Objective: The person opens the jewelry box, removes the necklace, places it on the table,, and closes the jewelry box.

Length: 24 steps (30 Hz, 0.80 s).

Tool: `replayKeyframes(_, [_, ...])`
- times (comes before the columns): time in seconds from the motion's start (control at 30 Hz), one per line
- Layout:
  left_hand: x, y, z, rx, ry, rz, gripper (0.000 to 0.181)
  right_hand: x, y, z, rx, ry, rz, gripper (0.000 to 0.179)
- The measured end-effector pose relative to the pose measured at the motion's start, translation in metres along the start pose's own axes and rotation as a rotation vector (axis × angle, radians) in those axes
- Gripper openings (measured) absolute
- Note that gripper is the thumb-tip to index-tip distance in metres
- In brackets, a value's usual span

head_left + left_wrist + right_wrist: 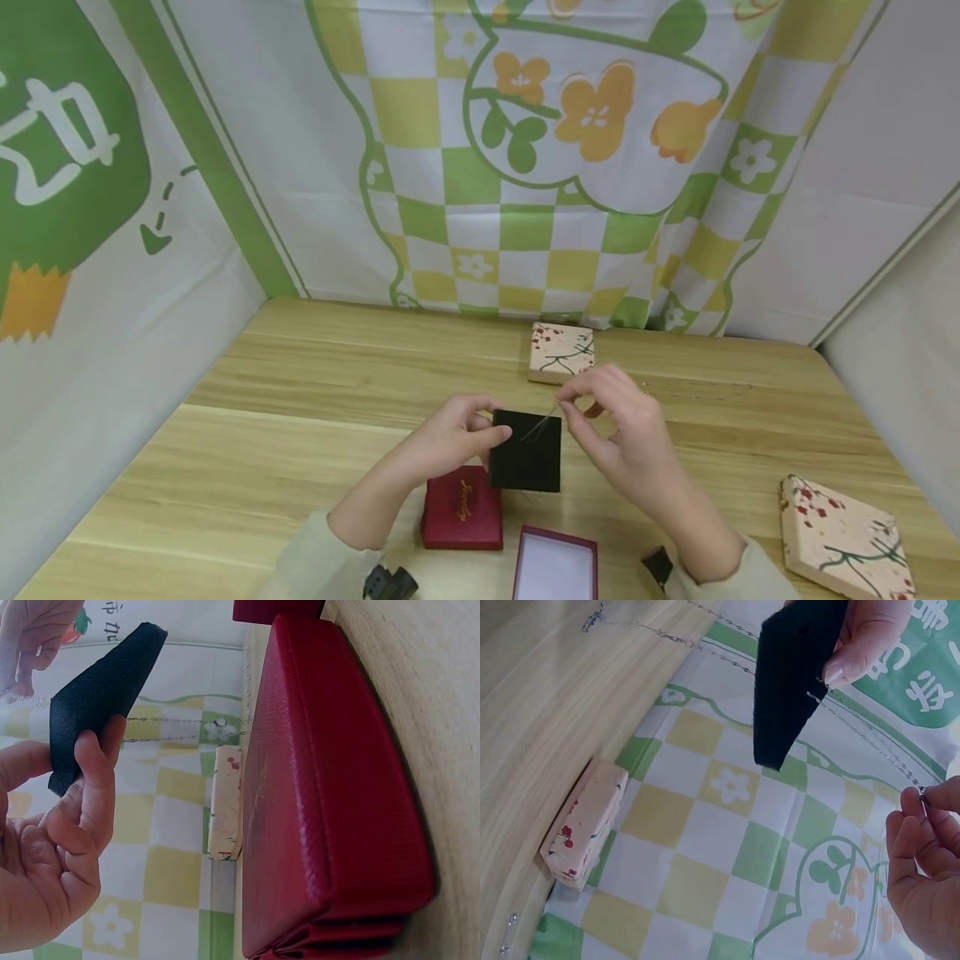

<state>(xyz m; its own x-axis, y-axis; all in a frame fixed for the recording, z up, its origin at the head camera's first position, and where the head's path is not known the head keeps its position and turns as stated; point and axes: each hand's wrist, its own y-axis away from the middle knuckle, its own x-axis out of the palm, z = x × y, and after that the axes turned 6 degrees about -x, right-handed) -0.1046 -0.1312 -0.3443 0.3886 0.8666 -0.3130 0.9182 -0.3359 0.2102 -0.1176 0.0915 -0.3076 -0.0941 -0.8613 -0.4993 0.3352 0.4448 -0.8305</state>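
Observation:
My left hand (pixel 450 435) grips a square black pad (pixel 528 462) by its left edge, thumb on its face and fingers behind it, above the table. A thin silver necklace chain (pixel 866 739) stretches from the pad's face to my right hand (pixel 628 429), which pinches it between thumb and fingertips. On the pad's other side, two strands (pixel 161 740) of chain hang down toward the table, with a clasp (pixel 681 640) showing in the right wrist view. The left thumb lies close beside the spot where the chain meets the pad.
Below the pad sit a red box (pixel 463 510) with gold lettering and a red-rimmed tray (pixel 521 567) with a white inside. Floral boxes stand at the back (pixel 562 350) and right (pixel 847 537). Another thin chain (pixel 701 394) lies at the back right. A patterned curtain (pixel 525 225) hangs behind.

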Motion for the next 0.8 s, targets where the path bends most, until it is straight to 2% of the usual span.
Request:
replayKeyframes(0.27, [0.000,-0.001,0.000,-0.015,-0.022,-0.001,0.048,-0.008,-0.007,-0.002,-0.007,-0.013,-0.038,0.023])
replayKeyframes(0.43, [-0.003,0.000,0.002,-0.030,-0.029,-0.016,0.050,-0.013,-0.012,-0.002,0.016,-0.036,-0.049,0.014])
replayKeyframes(0.57, [-0.005,0.001,0.004,-0.040,-0.040,-0.028,0.052,-0.017,-0.013,-0.002,0.045,-0.067,-0.091,0.010])
replayKeyframes(0.8, [-0.008,-0.003,0.006,-0.043,-0.045,-0.031,0.047,-0.023,-0.014,-0.003,0.069,-0.078,-0.150,0.021])
